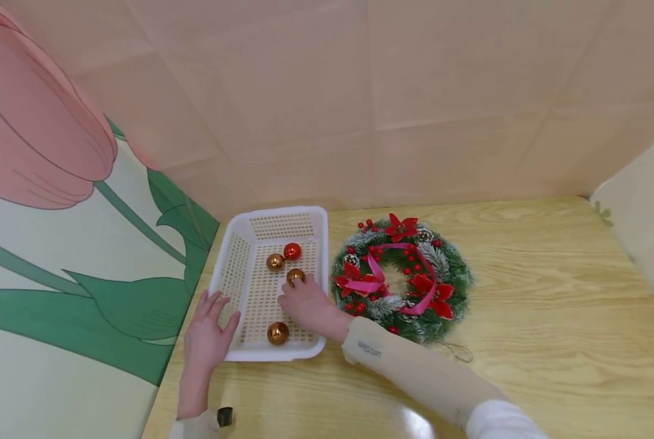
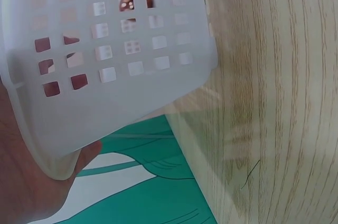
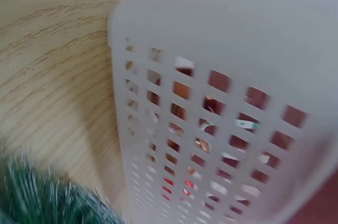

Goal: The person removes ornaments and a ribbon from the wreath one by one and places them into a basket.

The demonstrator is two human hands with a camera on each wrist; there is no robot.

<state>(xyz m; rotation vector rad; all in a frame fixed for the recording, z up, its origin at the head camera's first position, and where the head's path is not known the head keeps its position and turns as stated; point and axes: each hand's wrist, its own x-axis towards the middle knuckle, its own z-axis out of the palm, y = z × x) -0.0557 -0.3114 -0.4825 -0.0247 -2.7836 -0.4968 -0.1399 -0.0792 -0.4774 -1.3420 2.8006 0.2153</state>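
A white plastic basket point(image 1: 318, 244) with a lattice of holes stands at the left of the table. Inside it lie several shiny ball ornaments: a red ball point(image 1: 292, 251), a bronze ball point(image 1: 275, 262) beside it, and another bronze ball point(image 1: 278, 333) near the front. My right hand point(image 1: 307, 308) reaches over the basket's right side and grips a bronze ball point(image 1: 296, 277) with its fingertips. My left hand point(image 1: 207, 332) holds the basket's left rim near the front corner, thumb on the inner side; the left wrist view shows a fingertip point(image 2: 91, 152) past the rim's outside.
A green Christmas wreath point(image 1: 456, 262) with red flowers, berries, pine cones and a pink ribbon point(image 1: 428, 299) lies right of the basket. A thin cord loop point(image 1: 463, 353) extends from its front. A beige wall point(image 1: 360, 110) rises behind the wooden table point(image 1: 552, 292).
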